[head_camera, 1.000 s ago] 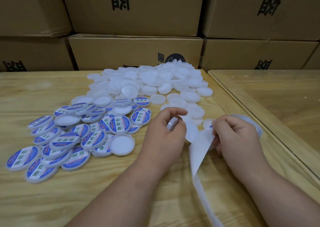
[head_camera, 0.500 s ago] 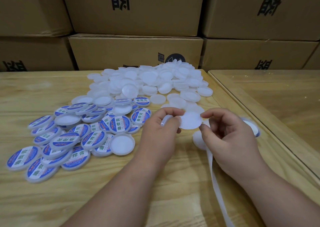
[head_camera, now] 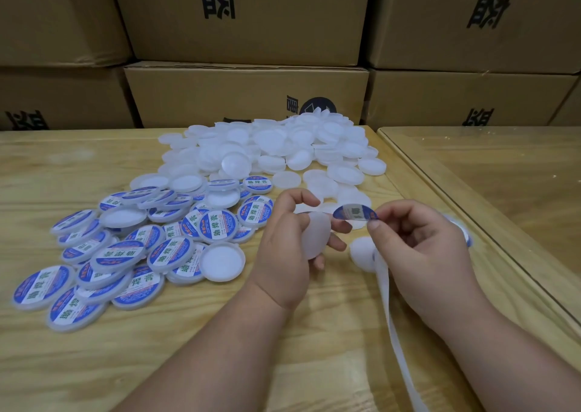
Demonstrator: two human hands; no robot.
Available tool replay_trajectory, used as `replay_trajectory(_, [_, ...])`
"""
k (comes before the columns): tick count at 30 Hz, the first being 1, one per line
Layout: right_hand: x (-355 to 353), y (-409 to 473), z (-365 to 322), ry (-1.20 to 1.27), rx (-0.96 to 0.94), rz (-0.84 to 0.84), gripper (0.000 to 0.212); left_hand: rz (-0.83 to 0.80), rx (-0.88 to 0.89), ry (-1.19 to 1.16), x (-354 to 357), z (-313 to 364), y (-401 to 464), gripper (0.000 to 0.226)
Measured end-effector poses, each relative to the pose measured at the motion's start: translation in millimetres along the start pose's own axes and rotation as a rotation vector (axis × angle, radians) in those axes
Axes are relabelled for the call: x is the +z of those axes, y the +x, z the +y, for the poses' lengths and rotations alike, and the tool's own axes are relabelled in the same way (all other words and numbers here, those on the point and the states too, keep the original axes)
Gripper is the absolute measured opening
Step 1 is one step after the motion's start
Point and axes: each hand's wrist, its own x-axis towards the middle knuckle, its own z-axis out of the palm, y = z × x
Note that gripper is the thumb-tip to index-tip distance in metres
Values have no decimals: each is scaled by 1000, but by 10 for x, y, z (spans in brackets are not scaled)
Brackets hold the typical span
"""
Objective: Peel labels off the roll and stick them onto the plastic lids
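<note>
My left hand (head_camera: 284, 254) grips a plain white plastic lid (head_camera: 316, 234), tilted, just above the table. My right hand (head_camera: 421, 251) pinches a round blue and white label (head_camera: 354, 213) between thumb and forefinger, its edge close to the lid's upper rim. A white backing strip (head_camera: 388, 314) runs from under my right hand toward the near edge. The label roll (head_camera: 465, 232) is mostly hidden behind my right hand. A heap of bare white lids (head_camera: 283, 150) lies at the back centre. Several labelled lids (head_camera: 119, 251) are piled on the left.
Stacked cardboard boxes (head_camera: 245, 94) wall off the far side of the wooden table (head_camera: 78, 364). A second table with a glass top (head_camera: 503, 172) adjoins on the right, its edge running diagonally beside my right hand.
My right hand has peeled a label off the strip and lifted it printed side up toward the lid. My left hand turned the lid and lowered it slightly.
</note>
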Motion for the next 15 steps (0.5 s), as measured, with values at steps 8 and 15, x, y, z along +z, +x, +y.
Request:
replay_trajectory(8, [-108, 95, -102, 460, 510, -81, 28, 46, -28, -134, -48, 57, 29, 27])
replay_trajectory(15, [-171, 130, -124, 471, 637, -313, 23, 2, -89, -217, -64, 33, 47, 32])
